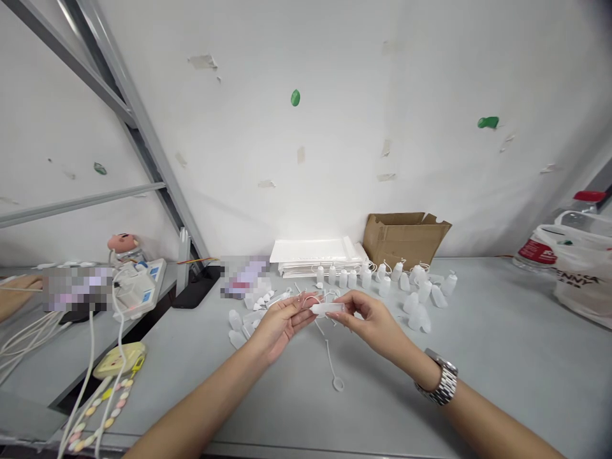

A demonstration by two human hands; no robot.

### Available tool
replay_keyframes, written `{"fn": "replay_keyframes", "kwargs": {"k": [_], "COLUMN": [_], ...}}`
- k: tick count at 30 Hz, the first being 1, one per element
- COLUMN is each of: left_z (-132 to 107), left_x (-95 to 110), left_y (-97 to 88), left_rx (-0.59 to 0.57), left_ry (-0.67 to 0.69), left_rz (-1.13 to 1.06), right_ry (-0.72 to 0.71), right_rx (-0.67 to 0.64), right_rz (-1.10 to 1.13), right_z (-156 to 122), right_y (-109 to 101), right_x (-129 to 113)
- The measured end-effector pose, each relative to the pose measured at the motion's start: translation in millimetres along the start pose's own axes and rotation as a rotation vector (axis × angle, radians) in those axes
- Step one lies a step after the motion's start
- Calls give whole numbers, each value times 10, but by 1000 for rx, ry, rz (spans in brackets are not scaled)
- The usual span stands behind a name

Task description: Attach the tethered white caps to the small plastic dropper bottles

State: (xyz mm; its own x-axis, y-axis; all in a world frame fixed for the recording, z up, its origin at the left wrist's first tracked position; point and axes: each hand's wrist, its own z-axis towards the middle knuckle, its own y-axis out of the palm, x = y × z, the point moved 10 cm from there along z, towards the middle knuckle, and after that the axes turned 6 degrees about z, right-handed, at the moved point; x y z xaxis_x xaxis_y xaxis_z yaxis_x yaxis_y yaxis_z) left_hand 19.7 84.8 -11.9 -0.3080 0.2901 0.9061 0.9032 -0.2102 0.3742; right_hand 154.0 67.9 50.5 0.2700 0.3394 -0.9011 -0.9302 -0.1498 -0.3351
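Near left, by the edge of a grey table [296, 414], a string of pastel beads [109, 422], with a yellow case [119, 361] just beyond. Near the middle, lying flat, a white cord [330, 360] with a ring at its end. Around the right wrist, a silver watch [448, 382].

Beyond the cord, between both hands, a small bottle [329, 308] on its side. Right hand [370, 319] with thumb and fingertips clamped on the bottle's right end. Left hand [282, 325] turned palm up, fingers stretched out at the left end; cannot tell whether gripping it.

Close beside the left hand, on its left, loose pale bottles [235, 320] near small white caps [262, 301]. Past the right hand, scattered bottles [421, 319], some tipped over, and farther on, a row of capped bottles [366, 279] standing upright.

Far left, a white power strip [143, 287] and a pink-headed figurine [122, 243]. Far middle, by the wall [239, 127], stacked white sheets [310, 252] and, just right, an open cardboard box [401, 241]. Far right, a plastic bag [583, 268] beside a large red-labelled bottle [533, 252].
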Motion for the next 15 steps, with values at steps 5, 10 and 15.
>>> {"fn": "replay_keyframes", "kwargs": {"k": [5,10,15], "left_z": [-4,-5,-16], "left_x": [5,11,24], "left_y": [4,-2,5], "left_rx": [-1,4,2], "left_ry": [11,17,19], "left_rz": [8,6,15], "right_ry": [-20,3,5], "right_rx": [8,1,8], "right_rz": [-33,-30,-11], "right_z": [1,-6,-10], "right_y": [8,17,19], "right_x": [-17,7,6]}}
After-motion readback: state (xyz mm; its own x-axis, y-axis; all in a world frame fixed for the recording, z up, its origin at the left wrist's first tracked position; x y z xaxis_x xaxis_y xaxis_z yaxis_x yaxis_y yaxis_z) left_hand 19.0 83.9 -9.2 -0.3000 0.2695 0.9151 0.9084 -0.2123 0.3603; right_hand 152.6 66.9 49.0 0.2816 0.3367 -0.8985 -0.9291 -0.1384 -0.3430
